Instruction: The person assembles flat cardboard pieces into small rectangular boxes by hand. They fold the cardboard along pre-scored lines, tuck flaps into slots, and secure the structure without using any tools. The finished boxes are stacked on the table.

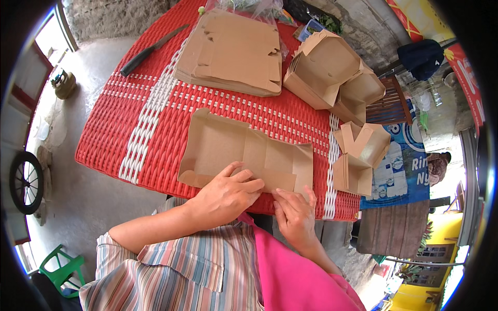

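Observation:
A partly folded brown cardboard box (228,140) lies on the red and white woven table in front of me, its far wall raised and its creases showing. My left hand (228,189) bends its fingers over the near flap, gripping it near the middle. Close by on the right, my right hand (296,211) pinches the same near edge with thumb and fingers, close to the box's right corner. Beyond the box is a stack of flat cardboard blanks (233,52). Folded open boxes (321,67) are nested at the far right, with smaller ones (358,160) nearer.
A dark-handled knife (150,52) lies on the table (114,124) at the far left. Plastic bags (244,6) and a blue container (311,28) stand at the back. Right of the table are a wooden chair (389,103) and a blue banner (397,160). A green stool (62,269) stands lower left.

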Action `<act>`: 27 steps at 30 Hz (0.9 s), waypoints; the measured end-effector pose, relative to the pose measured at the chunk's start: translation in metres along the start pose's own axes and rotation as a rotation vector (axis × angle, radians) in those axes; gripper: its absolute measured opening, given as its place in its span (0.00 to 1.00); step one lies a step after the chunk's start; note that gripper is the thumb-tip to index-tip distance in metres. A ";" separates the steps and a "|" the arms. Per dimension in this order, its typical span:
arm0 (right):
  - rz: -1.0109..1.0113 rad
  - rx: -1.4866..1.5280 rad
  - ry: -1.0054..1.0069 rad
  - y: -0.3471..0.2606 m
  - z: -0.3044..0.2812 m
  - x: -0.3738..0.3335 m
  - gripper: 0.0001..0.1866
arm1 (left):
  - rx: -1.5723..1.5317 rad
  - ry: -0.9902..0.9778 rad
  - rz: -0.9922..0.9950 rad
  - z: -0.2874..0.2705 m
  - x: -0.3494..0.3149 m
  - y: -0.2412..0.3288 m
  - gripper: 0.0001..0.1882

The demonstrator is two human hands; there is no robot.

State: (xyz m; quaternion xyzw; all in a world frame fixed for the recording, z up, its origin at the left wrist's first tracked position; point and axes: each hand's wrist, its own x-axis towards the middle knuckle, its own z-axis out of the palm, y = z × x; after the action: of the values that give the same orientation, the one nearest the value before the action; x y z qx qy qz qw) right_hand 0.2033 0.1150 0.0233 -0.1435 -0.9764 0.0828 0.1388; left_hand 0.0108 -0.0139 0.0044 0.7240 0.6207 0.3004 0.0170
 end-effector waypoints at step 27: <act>-0.049 0.362 0.205 0.052 -0.008 -0.044 0.13 | -0.184 0.040 -0.160 -0.007 0.006 0.006 0.09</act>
State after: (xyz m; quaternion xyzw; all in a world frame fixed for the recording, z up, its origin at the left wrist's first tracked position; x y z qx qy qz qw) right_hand 0.2600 0.1520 0.0097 -0.1003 -0.9296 0.2384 0.2627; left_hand 0.0133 -0.0125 0.0156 0.6616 0.6464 0.3680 0.0950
